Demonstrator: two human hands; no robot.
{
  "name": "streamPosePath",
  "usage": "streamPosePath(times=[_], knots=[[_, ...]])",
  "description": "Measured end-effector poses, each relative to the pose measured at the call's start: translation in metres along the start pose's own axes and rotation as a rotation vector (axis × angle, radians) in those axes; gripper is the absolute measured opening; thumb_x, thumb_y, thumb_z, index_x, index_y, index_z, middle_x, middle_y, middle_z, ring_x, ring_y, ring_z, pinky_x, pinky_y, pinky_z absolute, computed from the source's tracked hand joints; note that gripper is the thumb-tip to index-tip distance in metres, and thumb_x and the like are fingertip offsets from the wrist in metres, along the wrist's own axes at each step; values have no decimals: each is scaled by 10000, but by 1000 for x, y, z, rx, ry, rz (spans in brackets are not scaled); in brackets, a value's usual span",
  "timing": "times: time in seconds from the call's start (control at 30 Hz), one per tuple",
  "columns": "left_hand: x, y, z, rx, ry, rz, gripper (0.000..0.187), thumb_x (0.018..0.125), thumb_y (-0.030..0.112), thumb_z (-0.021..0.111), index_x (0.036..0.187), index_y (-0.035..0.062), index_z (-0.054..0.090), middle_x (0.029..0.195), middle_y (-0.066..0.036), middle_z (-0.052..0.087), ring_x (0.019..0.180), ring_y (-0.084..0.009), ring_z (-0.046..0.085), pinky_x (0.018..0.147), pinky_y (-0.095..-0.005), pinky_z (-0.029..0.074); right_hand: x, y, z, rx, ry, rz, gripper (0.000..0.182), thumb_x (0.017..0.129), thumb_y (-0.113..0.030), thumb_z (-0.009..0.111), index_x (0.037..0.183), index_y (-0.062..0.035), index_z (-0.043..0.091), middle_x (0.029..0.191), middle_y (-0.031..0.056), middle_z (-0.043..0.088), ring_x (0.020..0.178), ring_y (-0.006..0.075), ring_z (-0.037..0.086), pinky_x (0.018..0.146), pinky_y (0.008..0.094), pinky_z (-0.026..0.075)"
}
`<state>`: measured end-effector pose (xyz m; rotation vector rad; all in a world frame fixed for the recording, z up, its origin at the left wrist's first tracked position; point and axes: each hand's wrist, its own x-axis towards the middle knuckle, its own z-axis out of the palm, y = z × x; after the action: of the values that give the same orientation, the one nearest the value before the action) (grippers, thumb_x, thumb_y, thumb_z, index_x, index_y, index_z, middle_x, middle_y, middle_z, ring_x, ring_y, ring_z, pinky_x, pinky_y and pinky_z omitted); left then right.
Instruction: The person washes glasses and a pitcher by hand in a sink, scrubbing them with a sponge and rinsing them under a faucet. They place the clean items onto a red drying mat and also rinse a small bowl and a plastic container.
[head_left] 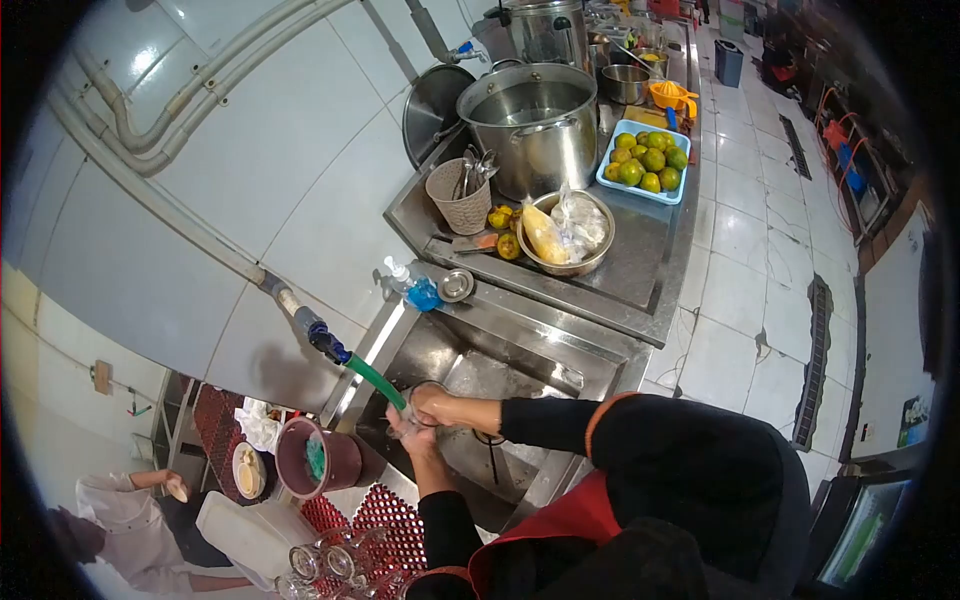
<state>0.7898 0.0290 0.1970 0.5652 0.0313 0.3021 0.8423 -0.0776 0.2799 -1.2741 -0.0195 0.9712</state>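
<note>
Both my hands are together over the sink [470,350], at the outlet of a green hose [375,382]. My left hand [413,436] is closed around a clear drinking glass [428,390], which is partly hidden by the fingers and the hose. My right hand [434,406] is closed against the same glass from the other side. Its fingertips are hidden. The hose runs from a blue valve [325,343] on the wall pipe and ends right at my hands.
Several upturned glasses [345,562] stand on a red perforated mat [378,520]. Beside the sink is a maroon bucket [303,458]. The counter holds a soap bottle [415,287], a steel bowl with bags [590,262], a large pot [530,150] and a fruit tray [640,190]. Another person [140,530] works at lower left.
</note>
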Motion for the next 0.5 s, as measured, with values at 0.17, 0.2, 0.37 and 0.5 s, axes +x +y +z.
streamPosePath(times=[0.17, 0.2, 0.37, 0.5], knots=[[-32, 14, 25, 176, 335, 22, 484, 760, 406, 474, 1030, 4, 477, 1013, -119, 527, 912, -255, 529, 795, -345, 428, -15, -11, -21, -1109, 15, -957, 270, 604, -100, 555, 869, -50, 575, 861, 86, 593, 786, 211, 563, 612, 364, 444], [-42, 1, 68, 561, 176, 319, 377, 805, 376, 401, 958, 51, 513, 922, -83, 557, 841, -218, 539, 723, -340, 444, -16, -13, -20, -1106, 15, -958, 270, 604, -100, 555, 869, -50, 575, 861, 86, 593, 786, 211, 563, 612, 364, 444], [-25, -6, 32, 207, 191, -26, 501, 858, 440, 314, 1108, 23, 436, 1021, -109, 530, 890, -239, 535, 781, -367, 432, 34, 4, -5, -1192, -236, -695, 407, 694, -224, 506, 1086, -113, 511, 1085, 178, 519, 1085, 295, 432, 913, 371, 317], [-24, -10, 47, 112, 269, -72, 576, 853, 500, 271, 1139, 16, 396, 1068, -141, 497, 930, -280, 512, 798, -387, 427, 23, 13, 3, -1206, -271, -452, 403, 740, -271, 466, 1104, -102, 507, 1091, 197, 507, 1088, 344, 415, 919, 376, 317]])
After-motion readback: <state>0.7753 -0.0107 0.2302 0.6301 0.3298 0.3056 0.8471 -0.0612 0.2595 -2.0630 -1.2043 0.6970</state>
